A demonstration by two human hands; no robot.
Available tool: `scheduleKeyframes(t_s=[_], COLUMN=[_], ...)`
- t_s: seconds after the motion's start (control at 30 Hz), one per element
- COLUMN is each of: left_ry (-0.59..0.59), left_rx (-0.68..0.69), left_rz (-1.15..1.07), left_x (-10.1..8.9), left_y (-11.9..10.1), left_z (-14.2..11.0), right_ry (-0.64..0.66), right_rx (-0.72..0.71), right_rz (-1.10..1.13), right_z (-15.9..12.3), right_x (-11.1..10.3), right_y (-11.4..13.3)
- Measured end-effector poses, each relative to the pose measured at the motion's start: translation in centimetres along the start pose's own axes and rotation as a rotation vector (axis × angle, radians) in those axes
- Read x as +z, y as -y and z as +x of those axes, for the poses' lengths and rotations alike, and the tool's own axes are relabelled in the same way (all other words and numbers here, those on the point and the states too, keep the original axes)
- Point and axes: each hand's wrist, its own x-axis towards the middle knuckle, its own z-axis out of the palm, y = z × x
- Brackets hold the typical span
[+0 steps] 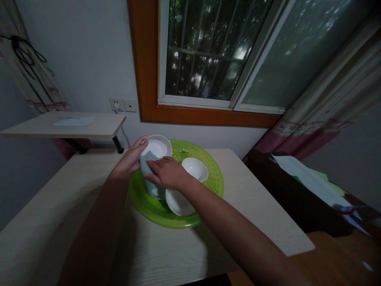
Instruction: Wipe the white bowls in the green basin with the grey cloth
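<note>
A round green plastic basket tray [208,186] lies on a light wooden table [59,222]. My left hand [131,159] grips the rim of a white bowl [159,146] tilted up at the tray's back left. My right hand [166,172] presses a grey-blue cloth [145,165] against that bowl. Two more white bowls rest in the tray: one [195,169] to the right of my right hand, one [178,202] at the front below my wrist.
A smaller side table [98,127] with a paper on it stands at the back left. Wall sockets [122,105] sit below a barred window [205,51]. A dark wooden surface with papers [312,180] lies to the right, next to a curtain.
</note>
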Motion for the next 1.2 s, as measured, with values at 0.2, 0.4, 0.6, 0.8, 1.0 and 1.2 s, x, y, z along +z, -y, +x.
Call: scheduleKeyframes(t_s=[0.2,0.4,0.6,0.8,1.0,1.2], left_ry=[0.007,0.027,0.023,-0.008,0.008,-0.020], left_rx=[-0.003,-0.017,-0.019,-0.054,-0.072,-0.090], left_rz=[-0.019,-0.032,-0.061,-0.135,-0.174,-0.177], left_x=[-0.2,0.0,0.0,-0.2,-0.4,-0.4], left_y=[0.3,0.3,0.2,0.2,-0.1,-0.7], left_z=[0.1,0.0,-0.1,0.1,0.2,0.3], right_ry=[0.010,-0.002,-0.012,-0.049,-0.063,-0.077], right_rx=[0.086,0.067,-0.045,-0.095,-0.118,-0.075], right_rz=[-0.120,-0.172,-0.119,-0.156,-0.222,-0.271], right_z=[-0.1,-0.2,-0.2,0.3,0.3,0.0], right_x=[-0.4,0.0,0.2,0.3,-0.1,-0.9], right_y=[-0.7,-1.4,-1.8,-1.5,-1.6,-2.3])
